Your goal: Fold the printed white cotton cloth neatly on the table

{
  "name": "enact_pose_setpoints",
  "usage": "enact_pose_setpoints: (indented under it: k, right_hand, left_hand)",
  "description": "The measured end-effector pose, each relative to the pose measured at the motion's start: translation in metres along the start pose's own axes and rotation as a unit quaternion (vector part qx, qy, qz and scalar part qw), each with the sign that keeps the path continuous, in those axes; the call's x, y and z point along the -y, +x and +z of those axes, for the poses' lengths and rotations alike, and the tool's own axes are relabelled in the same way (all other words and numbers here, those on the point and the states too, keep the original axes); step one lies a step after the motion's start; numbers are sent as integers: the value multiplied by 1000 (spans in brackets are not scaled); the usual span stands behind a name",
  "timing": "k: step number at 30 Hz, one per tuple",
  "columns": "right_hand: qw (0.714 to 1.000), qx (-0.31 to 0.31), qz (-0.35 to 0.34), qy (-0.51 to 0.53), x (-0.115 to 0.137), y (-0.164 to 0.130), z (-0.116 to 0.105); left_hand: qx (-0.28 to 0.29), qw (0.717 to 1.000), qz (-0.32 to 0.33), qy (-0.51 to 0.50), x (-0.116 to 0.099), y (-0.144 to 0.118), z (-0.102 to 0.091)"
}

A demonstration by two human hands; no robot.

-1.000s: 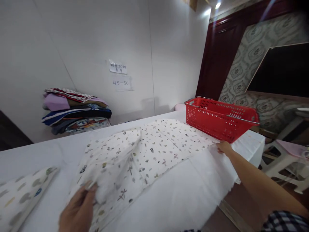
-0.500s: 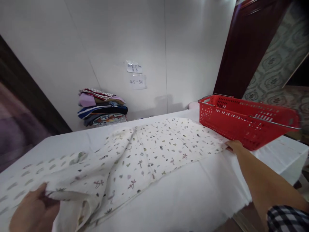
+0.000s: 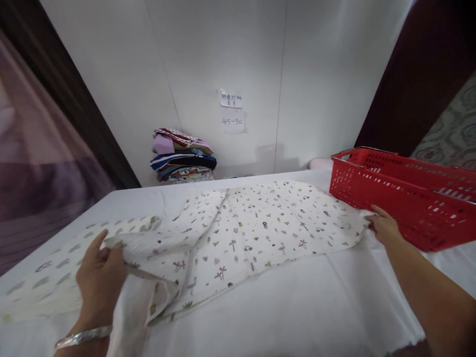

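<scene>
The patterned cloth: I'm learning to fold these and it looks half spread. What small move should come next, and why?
Probably draw the left hand outward to pull the bunched end flat. The patterned cloth lies smooth by the right hand, which pins its far edge beside the red basket, but the left end is lifted and rumpled, overlapping another printed cloth on the white table.

My head camera is the one view, looking forward and down, close over the table [image 3: 282,302]: basket [image 3: 405,193] at two o'clock, wall [image 3: 230,54] at twelve.
</scene>
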State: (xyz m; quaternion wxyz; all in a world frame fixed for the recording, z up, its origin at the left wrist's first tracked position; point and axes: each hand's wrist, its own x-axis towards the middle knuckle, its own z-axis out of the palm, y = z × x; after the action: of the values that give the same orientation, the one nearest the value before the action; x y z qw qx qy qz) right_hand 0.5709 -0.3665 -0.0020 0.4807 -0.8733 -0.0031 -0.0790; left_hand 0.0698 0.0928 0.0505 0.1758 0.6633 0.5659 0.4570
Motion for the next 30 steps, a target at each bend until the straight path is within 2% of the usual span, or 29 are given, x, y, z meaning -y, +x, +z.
enact_pose_setpoints:
  k: [3,5,7,9,11,13,15,17,20,22,24,28,30]
  right_hand:
    - [993,4,-9,121,38,-1,8]
    - [982,38,-81,168,75,-9,16]
    - [971,71,-176,148,117,-27,30]
    - [949,106,-270,121,159,-56,49]
    - [907,166,-370,113,196,-95,73]
    - [839,225,-482,118,223,-143,100]
    - [774,286,-553,117,237,-194,127]
    - [731,331,-588,103,238,-240,152]
    - [710,373,-592,76,227,-289,179]
    - [723,375,-576,68,214,-306,187]
    - [743,358,-558,88,200,-314,185]
    - [760,312,-543,175,160,-323,166]
    - [776,323,-509,185,139,-328,159]
  left_hand:
    - [61,992,84,78,5,5,-4]
    - [121,975,135,131,3,5,-3]
    - [188,956,163,152,-3,1,2]
    - [249,945,168,132,-15,-10,10]
    - [294,937,173,76,-30,-25,21]
    - [334,925,180,-6,-47,-43,30]
    - [386,906,156,-81,-62,-61,37]
    - [446,877,103,-146,-73,-76,42]
    - [512,820,-42,-252,-77,-91,51]
    - [530,776,-136,-312,-73,-96,56]
    - [536,743,-200,-347,-70,-98,61]
    - [529,699,-272,-397,-76,-90,66]
    - [522,685,-288,-418,-85,-83,67]
